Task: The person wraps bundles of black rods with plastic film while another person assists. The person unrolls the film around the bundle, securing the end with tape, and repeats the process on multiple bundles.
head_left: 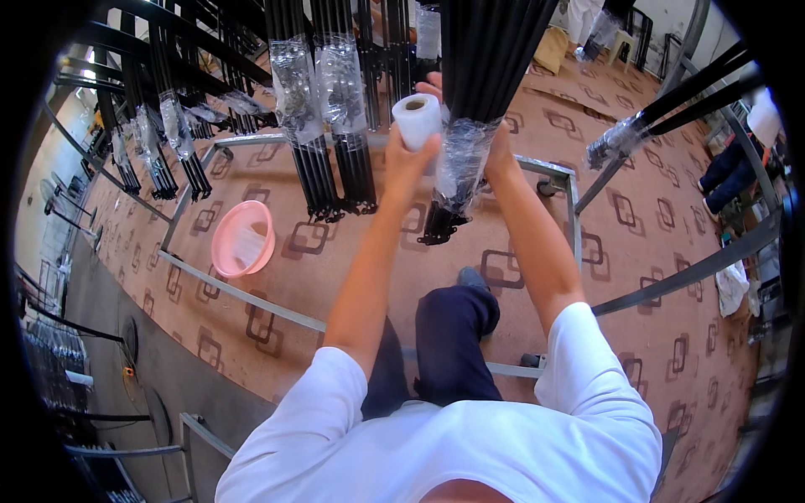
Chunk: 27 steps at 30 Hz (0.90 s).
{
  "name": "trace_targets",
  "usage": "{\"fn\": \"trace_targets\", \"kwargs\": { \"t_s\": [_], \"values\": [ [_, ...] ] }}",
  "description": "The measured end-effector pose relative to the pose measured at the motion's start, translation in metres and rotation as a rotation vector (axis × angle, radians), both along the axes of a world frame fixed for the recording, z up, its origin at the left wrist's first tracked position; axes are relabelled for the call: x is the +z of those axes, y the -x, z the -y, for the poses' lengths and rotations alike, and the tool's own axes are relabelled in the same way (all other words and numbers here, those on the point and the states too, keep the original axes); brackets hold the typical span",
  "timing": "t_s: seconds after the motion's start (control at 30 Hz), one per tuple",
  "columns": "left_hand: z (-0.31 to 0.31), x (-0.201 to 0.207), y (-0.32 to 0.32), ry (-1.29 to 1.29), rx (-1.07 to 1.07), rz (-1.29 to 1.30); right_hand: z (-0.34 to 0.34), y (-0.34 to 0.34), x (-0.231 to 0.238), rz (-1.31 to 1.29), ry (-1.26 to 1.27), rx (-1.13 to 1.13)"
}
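Note:
My left hand (pixel 407 155) is closed round a roll of clear plastic film (pixel 417 121), which has a brown core and is held upright. Just right of it hangs a bundle of black tubes (pixel 486 67), with clear film wrap (pixel 464 155) around its lower part and bare dark ends below. My right hand (pixel 501 144) lies against the right side of this bundle and reaches behind it; its fingers are mostly hidden. Some fingertips (pixel 432 85) show behind the roll, left of the bundle; whose they are I cannot tell.
More film-wrapped black tube bundles (pixel 302 109) hang to the left, and another (pixel 620 142) to the right. A grey metal frame (pixel 243 293) with castors surrounds my legs. A pink basin (pixel 243 239) with film in it rests on the patterned floor. Another person (pixel 729 172) stands at far right.

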<state>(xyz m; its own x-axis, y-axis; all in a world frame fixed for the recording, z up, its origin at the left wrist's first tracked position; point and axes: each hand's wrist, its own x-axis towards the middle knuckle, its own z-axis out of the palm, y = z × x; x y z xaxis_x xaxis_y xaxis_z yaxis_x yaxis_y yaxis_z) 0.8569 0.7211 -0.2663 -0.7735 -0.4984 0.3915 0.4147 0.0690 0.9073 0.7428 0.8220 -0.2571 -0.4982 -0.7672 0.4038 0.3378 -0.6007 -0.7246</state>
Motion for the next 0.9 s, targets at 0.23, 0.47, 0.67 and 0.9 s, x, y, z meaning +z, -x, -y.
{"fn": "trace_targets", "kwargs": {
  "t_s": [0.23, 0.47, 0.67, 0.9],
  "values": [
    [-0.025, -0.003, -0.006, 0.051, 0.35, -0.234, -0.041, -0.074, 0.019, -0.516, -0.265, -0.565],
    [-0.018, -0.007, -0.016, 0.028, 0.276, -0.215, -0.044, -0.07, 0.023, -0.383, -0.268, -0.482],
    [0.019, -0.04, -0.029, 0.033, 0.063, -0.183, -0.053, -0.053, 0.016, -0.338, -0.211, -0.432],
    [-0.045, -0.046, -0.087, 0.448, -0.002, -0.042, -0.062, -0.091, -0.032, -0.573, -0.233, -0.633]
  ]
}}
